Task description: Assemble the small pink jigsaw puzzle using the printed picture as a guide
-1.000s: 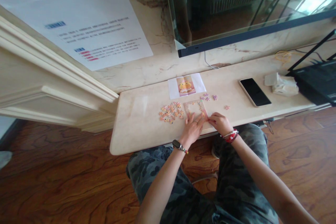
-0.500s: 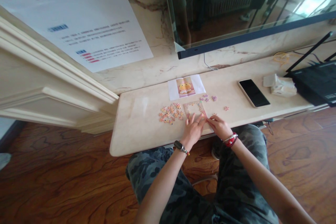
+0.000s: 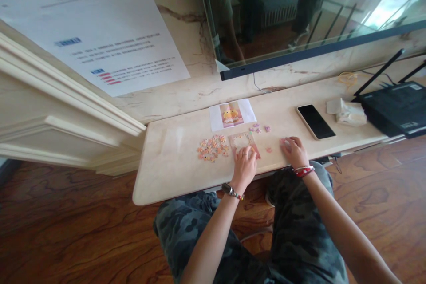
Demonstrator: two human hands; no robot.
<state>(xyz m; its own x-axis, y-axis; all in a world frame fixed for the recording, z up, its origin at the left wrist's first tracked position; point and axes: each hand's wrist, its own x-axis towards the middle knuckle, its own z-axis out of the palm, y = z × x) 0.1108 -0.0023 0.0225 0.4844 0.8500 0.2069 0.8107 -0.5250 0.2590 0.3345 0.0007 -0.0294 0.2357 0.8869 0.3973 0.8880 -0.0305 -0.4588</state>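
My left hand (image 3: 245, 166) rests on the lower part of a small square jigsaw puzzle (image 3: 233, 138), fingers bent and a little apart. Its border is pink with a joined ring of pieces, and the middle shows pale. My right hand (image 3: 297, 154) is at the table to the right, thumb and fingers closed on a pink puzzle piece (image 3: 284, 142). Another pink piece (image 3: 269, 150) lies between the hands. Left of the puzzle spreads a heap of orange and pink puzzle pieces (image 3: 213, 147). Purple pieces (image 3: 255, 129) lie above its right corner.
A paper with a printed yellow picture (image 3: 232, 115) lies against the wall. Further right are a phone (image 3: 316, 121), a crumpled white packet (image 3: 349, 112) and a black router (image 3: 396, 106). A screen (image 3: 266, 17) hangs above, beside a printed sheet (image 3: 100, 31).
My right hand has left the puzzle's lower right corner and moved right to the loose pink piece. My left hand stays on the puzzle, its fingers more bent. The view has shifted slightly.
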